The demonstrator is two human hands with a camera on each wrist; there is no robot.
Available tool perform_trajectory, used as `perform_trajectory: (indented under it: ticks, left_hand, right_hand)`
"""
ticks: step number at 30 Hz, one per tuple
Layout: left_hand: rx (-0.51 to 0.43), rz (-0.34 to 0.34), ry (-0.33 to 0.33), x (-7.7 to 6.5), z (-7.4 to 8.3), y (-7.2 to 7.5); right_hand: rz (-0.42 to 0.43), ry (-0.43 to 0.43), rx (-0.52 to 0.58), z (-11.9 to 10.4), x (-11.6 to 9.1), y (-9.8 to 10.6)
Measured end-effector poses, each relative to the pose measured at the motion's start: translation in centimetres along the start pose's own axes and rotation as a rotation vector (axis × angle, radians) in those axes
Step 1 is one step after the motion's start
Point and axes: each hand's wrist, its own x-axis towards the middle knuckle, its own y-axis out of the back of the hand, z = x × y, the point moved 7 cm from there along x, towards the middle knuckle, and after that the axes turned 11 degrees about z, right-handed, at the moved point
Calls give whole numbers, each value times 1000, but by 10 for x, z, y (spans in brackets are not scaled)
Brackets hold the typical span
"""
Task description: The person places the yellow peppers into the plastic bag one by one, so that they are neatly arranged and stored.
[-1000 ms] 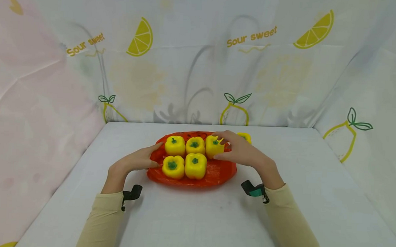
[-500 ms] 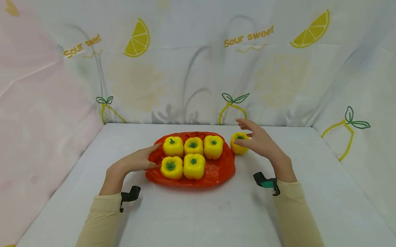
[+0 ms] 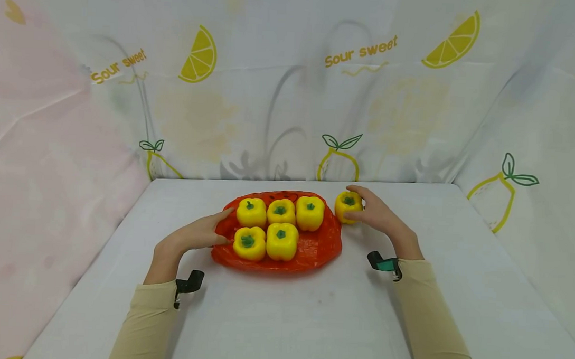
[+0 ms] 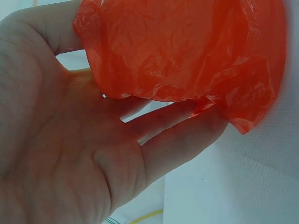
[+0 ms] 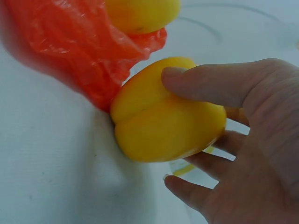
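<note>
My right hand (image 3: 381, 213) holds a yellow bell pepper (image 3: 347, 207) with a green stem, just off the right end of a red plastic bag (image 3: 311, 254). In the right wrist view, the thumb lies along the near side of that yellow bell pepper (image 5: 163, 121), the fingers partly hidden behind it. My left hand (image 3: 194, 234) rests at the bag's left end, thumb and fingers spread apart. The left wrist view shows the red plastic bag (image 4: 182, 51) covering their tips. Several more yellow bell peppers (image 3: 282, 242) sit on the bag in two rows.
A white cloth covers the table (image 3: 282, 316). Behind it hangs a white curtain (image 3: 290, 95) printed with lemons, and similar cloth stands at both sides. Small black wrist cameras (image 3: 190, 282) are strapped to both wrists.
My right hand has left the back-right pepper on the bag, moved right, and lowered onto the pepper beside the bag, which it now grips. The left hand keeps its place on the bag.
</note>
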Motion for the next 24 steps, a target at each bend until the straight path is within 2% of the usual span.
perform_trajectory:
  ticks: [6,16,20,24]
  left_hand:
    - [-5,-1,-3,0,1,0]
    - [-5,7,-8,1,-2,-1]
    - [-9,7,-8,0,-1,0]
    - [4,6,-12,0,-1,1]
  right_hand:
    - [6,-12,25,9,3,-7]
    - [26,-49,17,11,4,-5]
    - [28,-58,7,8,2,-2]
    - [28,-21,-3,-3,-2,3]
